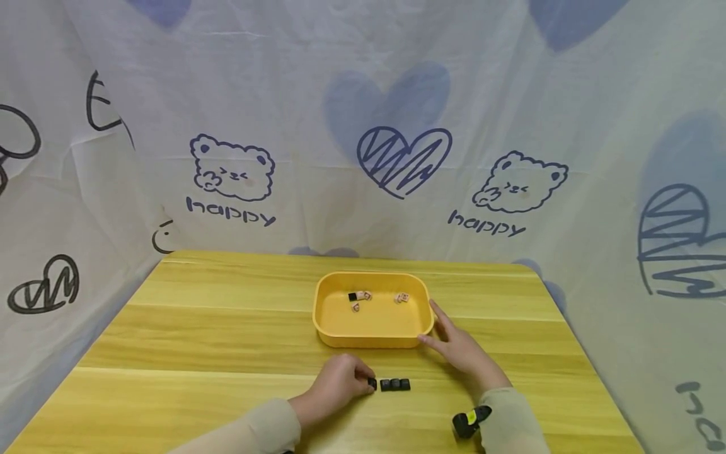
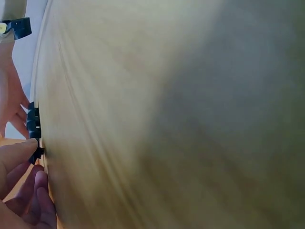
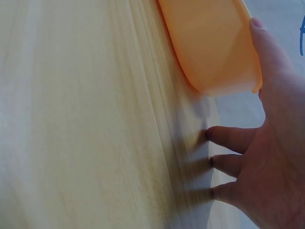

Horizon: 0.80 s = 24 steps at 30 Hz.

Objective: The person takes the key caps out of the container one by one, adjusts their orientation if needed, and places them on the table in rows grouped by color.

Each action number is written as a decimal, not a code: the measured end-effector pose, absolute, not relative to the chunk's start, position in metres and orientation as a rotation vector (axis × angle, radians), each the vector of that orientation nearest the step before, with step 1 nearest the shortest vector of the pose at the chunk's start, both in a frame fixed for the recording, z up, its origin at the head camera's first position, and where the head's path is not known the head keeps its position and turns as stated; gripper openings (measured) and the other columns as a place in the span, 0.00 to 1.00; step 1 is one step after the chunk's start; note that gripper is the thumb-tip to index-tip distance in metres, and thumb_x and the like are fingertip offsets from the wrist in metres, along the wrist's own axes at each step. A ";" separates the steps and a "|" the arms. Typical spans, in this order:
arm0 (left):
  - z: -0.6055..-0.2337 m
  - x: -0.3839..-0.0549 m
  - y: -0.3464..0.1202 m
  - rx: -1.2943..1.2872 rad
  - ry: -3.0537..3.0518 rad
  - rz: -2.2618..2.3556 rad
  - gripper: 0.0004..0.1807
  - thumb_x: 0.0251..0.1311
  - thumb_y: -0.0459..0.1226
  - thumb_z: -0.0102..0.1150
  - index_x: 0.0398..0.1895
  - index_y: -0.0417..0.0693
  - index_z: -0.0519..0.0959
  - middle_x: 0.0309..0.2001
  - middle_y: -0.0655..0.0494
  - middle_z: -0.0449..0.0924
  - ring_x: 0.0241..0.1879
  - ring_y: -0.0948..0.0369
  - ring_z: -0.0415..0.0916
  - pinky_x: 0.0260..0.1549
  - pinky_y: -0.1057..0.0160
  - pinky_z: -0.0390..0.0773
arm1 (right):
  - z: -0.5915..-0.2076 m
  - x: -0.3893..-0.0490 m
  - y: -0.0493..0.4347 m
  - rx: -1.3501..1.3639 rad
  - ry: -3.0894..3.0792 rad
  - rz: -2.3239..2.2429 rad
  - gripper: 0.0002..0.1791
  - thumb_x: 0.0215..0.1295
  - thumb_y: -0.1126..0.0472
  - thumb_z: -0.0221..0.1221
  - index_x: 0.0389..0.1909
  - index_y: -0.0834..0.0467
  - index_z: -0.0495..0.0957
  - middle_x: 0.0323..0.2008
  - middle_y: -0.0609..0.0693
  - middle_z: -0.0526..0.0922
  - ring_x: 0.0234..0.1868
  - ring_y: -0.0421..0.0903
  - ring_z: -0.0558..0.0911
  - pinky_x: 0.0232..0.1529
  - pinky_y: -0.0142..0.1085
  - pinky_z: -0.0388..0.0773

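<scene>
My left hand (image 1: 337, 386) pinches a small black keycap (image 1: 372, 383) between thumb and fingers, low over the table. Just right of it, a short row of black keycaps (image 1: 395, 384) lies on the wood. In the left wrist view, the thumb (image 2: 19, 151) rests against the near end of the dark row. My right hand (image 1: 464, 354) touches the right front corner of a yellow tray (image 1: 368, 342), its thumb at the rim (image 3: 255, 88) and its other fingers spread. Inside the tray lie several pale pink keycaps (image 1: 401, 297) and a black keycap (image 1: 353, 296).
The wooden table (image 1: 215, 328) reaches back to a white cloth (image 1: 317, 208) printed with bears and hearts, which also hangs along both sides. The tray stands near the table's back edge. A black strap device (image 1: 471, 421) sits on the right wrist.
</scene>
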<state>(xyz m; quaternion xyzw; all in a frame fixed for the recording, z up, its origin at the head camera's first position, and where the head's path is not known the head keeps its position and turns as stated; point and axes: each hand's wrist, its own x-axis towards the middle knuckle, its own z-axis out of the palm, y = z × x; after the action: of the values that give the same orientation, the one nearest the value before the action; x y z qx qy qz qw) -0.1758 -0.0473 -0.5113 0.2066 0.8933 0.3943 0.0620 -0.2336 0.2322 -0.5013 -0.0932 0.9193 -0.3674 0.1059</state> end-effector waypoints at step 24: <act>-0.506 -0.175 -0.041 0.623 2.756 1.059 0.09 0.43 0.38 0.78 0.27 0.55 0.85 0.25 0.70 0.77 0.26 0.72 0.71 0.29 0.68 0.73 | -0.496 -0.232 0.232 -0.260 2.699 -1.079 0.50 0.64 0.34 0.55 0.78 0.42 0.40 0.71 0.63 0.59 0.69 0.68 0.59 0.64 0.65 0.53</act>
<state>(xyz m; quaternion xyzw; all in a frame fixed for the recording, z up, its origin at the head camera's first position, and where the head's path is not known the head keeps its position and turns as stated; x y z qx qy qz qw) -0.1751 -0.0410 -0.5064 0.2062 0.9116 0.3502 0.0618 -0.2321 0.2322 -0.4959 -0.0884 0.9190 -0.3676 0.1115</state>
